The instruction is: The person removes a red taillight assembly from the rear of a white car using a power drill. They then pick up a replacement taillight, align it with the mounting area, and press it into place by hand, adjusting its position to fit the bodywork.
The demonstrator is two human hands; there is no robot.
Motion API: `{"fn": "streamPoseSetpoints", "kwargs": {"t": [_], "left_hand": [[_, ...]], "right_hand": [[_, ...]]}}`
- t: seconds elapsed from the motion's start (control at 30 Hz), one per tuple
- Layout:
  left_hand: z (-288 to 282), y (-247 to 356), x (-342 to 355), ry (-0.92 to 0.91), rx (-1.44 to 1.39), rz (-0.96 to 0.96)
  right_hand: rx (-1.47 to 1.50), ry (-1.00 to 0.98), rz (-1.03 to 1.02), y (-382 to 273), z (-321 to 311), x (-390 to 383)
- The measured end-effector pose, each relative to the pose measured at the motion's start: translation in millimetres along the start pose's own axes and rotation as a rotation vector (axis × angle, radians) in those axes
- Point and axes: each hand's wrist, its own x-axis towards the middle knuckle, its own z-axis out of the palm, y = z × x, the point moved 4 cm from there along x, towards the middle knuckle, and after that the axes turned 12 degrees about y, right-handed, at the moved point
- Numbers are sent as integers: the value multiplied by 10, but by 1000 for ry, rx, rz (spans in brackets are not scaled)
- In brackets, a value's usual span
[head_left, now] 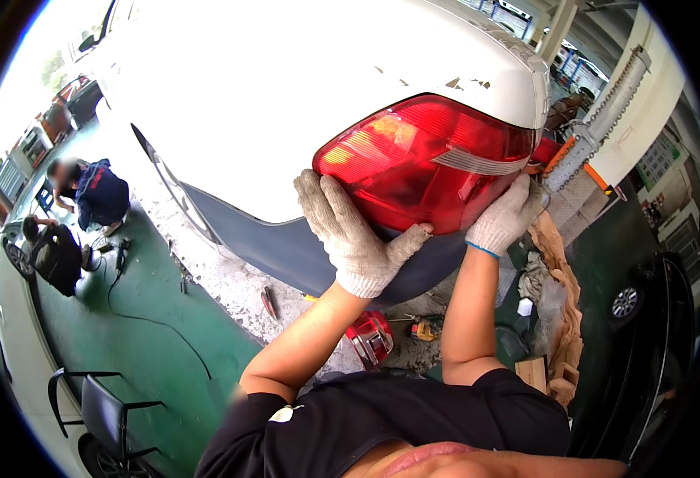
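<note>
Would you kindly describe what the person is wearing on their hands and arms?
Both hands wear off-white knitted work gloves. The right glove has a blue-trimmed cuff; the left glove looks soiled and grey. The forearms are bare, and short black sleeves cover the upper arms.

A single head-worn fisheye view looks steeply down from close above the glossy red tail lamp point(425, 163). Its rim bends the green workshop floor point(150, 334).
</note>
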Motion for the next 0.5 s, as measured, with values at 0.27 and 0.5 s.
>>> {"fn": "streamPoseSetpoints", "kwargs": {"t": [0.27, 0.5], "left_hand": [[-43, 1, 4, 15, -18, -24], [-47, -5, 8, 24, -13, -5]], "right_hand": [[96, -7, 139, -97, 10, -23], [101, -19, 125, -58, 32, -5]]}}
